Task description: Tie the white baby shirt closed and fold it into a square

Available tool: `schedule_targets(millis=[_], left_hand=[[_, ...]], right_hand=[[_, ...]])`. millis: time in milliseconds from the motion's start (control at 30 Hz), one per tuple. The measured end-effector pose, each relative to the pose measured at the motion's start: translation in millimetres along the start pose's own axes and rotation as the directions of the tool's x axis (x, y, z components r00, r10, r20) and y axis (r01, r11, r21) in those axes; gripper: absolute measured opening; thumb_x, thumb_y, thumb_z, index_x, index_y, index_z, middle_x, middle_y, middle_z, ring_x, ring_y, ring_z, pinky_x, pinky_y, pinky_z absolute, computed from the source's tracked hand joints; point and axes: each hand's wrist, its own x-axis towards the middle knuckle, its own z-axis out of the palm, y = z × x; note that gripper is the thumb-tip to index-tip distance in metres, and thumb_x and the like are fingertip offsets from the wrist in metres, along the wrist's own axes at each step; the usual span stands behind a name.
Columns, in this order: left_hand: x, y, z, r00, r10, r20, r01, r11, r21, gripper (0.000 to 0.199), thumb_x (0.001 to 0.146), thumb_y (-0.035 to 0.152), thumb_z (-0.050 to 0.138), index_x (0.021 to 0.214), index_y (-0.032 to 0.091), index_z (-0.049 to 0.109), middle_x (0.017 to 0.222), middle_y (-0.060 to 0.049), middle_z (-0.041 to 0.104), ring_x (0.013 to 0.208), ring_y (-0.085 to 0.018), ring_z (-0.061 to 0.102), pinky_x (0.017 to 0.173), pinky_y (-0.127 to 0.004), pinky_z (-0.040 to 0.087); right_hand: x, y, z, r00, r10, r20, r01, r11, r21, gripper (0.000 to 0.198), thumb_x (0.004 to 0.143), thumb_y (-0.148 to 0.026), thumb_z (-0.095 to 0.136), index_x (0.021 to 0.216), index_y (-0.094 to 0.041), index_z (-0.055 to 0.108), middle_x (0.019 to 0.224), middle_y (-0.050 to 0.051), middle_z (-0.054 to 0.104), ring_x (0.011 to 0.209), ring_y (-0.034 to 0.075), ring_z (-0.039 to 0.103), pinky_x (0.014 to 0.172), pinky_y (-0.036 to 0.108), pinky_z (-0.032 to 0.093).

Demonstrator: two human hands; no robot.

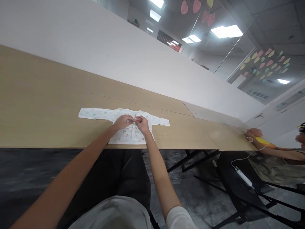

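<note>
Baby shirt (111,115) lies flat on the wooden worktop (47,105), sleeves spread, near the front edge. Left hand (123,121) and right hand (142,123) both pinch the shirt's centre front, fingertips almost touching. A co-worker's hand (254,132) rests far right.

Baby shirt (124,125): white, small scattered print in pale green and pink. Table (47,105): light tan wood grain, near edge dark. Partition (107,47) behind table, far side: plain white. Floor (197,194): dark grey. Wearer's trousers (119,175): black; top (114,213): light grey. Paper cut-outs (264,63) on glass, far right: pink, yellow, green. Cut-outs (196,8) at top: red-pink, one green. Co-worker's arm (274,149) at right: yellow object beneath; white cable (243,157) hanging below.
</note>
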Motion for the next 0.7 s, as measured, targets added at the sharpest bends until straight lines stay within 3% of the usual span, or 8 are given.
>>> schedule_targets(millis=[233, 367, 533, 700], left_hand=[[-1.0, 5.5, -2.4, 0.999, -0.051, 0.006, 0.051, 0.999, -0.012, 0.031, 0.082, 0.038, 0.051, 0.09, 0.025, 0.078, 0.105, -0.004, 0.074, 0.101, -0.022, 0.064, 0.099, -0.035, 0.046], [-1.1, 2.4, -0.8, 0.997, -0.08, -0.023, 0.08, 0.997, 0.008, 0.031, 0.081, 0.035, 0.051, 0.09, 0.024, 0.078, 0.102, -0.005, 0.075, 0.1, -0.022, 0.065, 0.097, -0.035, 0.047], [1.2, -1.1, 0.3, 0.993, -0.106, -0.044, 0.107, 0.994, 0.031, 0.03, 0.079, 0.031, 0.052, 0.089, 0.022, 0.078, 0.102, -0.007, 0.075, 0.098, -0.023, 0.066, 0.093, -0.033, 0.048], [-1.1, 8.1, -2.3, 0.998, -0.052, -0.035, 0.056, 0.987, 0.15, 0.031, 0.079, 0.033, 0.05, 0.088, 0.023, 0.078, 0.097, -0.006, 0.075, 0.094, -0.024, 0.066, 0.089, -0.035, 0.049]], right_hand=[[0.7, 1.1, 0.7, 0.999, -0.042, -0.001, 0.043, 0.999, 0.006, 0.013, 0.072, -0.014, 0.067, 0.085, -0.016, 0.066, 0.077, 0.002, 0.07, 0.072, 0.012, 0.067, 0.073, 0.023, 0.057], [-0.5, -2.7, -1.4, 1.0, -0.008, 0.008, 0.008, 1.0, -0.017, 0.019, 0.069, -0.008, 0.059, 0.084, -0.017, 0.067, 0.075, 0.0, 0.07, 0.071, 0.012, 0.067, 0.072, 0.023, 0.056], [-1.5, -6.1, -5.3, 0.997, 0.067, -0.031, -0.069, 0.996, -0.051, 0.036, 0.066, -0.003, 0.052, 0.096, -0.015, 0.068, 0.078, 0.0, 0.07, 0.073, 0.013, 0.067, 0.072, 0.021, 0.055], [-7.3, -9.6, -10.3, 0.99, 0.102, -0.1, -0.113, 0.987, -0.112, 0.043, 0.067, -0.005, 0.055, 0.106, -0.017, 0.066, 0.081, -0.001, 0.07, 0.075, 0.014, 0.067, 0.074, 0.023, 0.055]])
